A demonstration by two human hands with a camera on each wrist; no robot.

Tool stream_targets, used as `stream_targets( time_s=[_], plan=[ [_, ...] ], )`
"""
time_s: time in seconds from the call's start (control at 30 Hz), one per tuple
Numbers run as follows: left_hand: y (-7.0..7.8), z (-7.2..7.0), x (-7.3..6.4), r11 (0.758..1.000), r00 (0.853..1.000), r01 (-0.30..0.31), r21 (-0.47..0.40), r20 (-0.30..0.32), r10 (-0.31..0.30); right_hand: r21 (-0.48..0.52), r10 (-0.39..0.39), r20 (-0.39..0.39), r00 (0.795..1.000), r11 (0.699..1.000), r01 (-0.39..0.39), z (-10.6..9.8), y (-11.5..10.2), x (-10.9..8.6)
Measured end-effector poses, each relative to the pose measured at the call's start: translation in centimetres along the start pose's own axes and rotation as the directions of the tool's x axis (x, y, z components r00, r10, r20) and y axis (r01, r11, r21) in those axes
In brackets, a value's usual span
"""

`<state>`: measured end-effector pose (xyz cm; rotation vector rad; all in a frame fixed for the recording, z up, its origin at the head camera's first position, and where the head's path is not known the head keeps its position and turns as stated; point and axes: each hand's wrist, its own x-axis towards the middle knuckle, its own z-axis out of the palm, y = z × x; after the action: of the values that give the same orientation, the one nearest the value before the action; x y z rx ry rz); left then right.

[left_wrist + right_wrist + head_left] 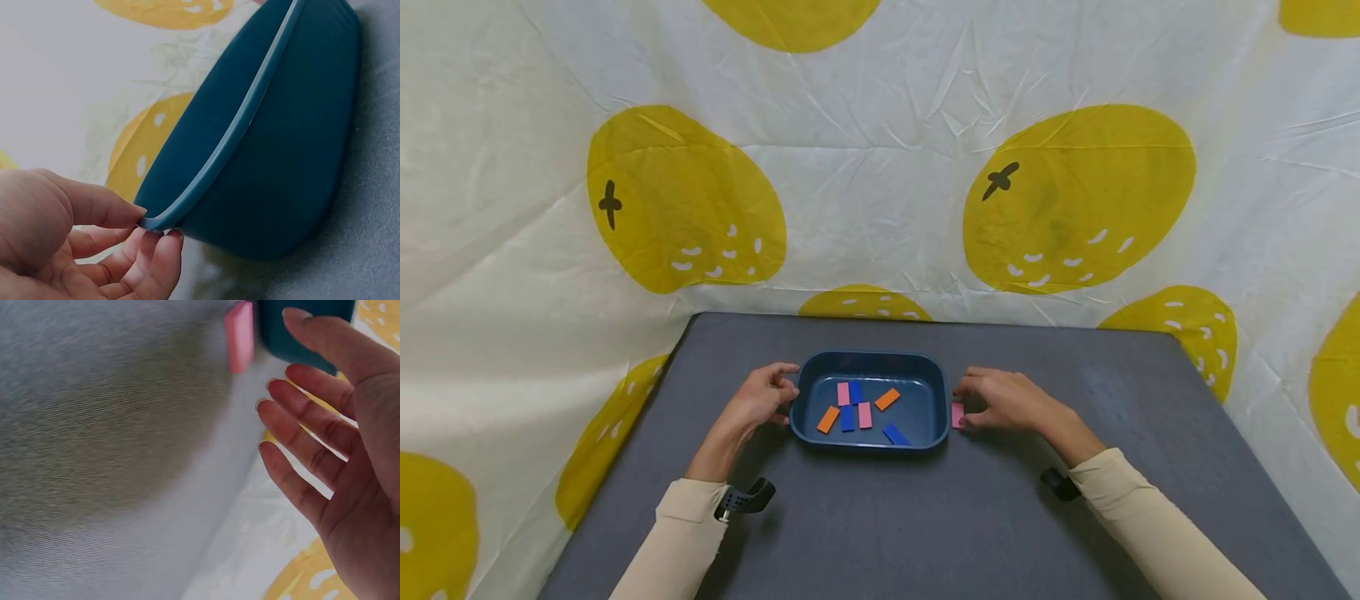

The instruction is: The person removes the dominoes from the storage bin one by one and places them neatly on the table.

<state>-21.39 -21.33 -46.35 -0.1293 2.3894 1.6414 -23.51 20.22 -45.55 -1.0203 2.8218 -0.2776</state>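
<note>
A dark teal tray (871, 442) with rounded corners sits on the grey table. My left hand (763, 398) pinches its left rim, thumb on top and fingertips beneath, as the left wrist view shows at the tray's rim (231, 140). Inside the tray lie two orange blocks (828, 419), two pink blocks (865, 415) and three blue blocks (896, 434), all small, flat and rectangular. Another pink block (240, 337) rests on the table just outside the tray's right wall. Over it is my right hand (1011, 403), thumb and fingers spread apart, nothing held between them.
The grey table (880, 525) reaches forward to a white cloth (880, 225) printed with yellow fruit, which hangs behind it and at the sides. A dark band (748, 497) is at my left wrist, and another dark strap (1061, 483) at my right.
</note>
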Motion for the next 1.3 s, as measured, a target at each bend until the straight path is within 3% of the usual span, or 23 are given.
stream_targets(
  time_s=[0.3, 0.6, 0.83, 1.3],
  plan=[
    [0.2, -0.3, 0.1, 0.998, 0.999, 0.035, -0.047, -0.013, -0.036, -0.038, -0.027, -0.072, 0.997, 0.999, 0.024, -2.3, -1.9, 0.1],
    [-0.4, -0.8, 0.5, 0.991, 0.996, 0.091, -0.101, 0.030, -0.088, -0.037, -0.068, -0.075, 0.995, 0.997, 0.065, -3.6, -3.8, 0.6],
    [-0.8, -1.3, 0.8, 0.979, 0.992, 0.110, -0.170, 0.073, -0.099, 0.046, -0.106, -0.040, 0.994, 0.993, 0.108, -4.1, -5.2, 1.9],
    [-0.7, -1.3, 0.6, 0.976, 0.991, 0.108, -0.189, 0.097, -0.091, 0.163, -0.147, 0.071, 0.987, 0.978, 0.134, -3.5, -7.4, 5.4]
  ],
)
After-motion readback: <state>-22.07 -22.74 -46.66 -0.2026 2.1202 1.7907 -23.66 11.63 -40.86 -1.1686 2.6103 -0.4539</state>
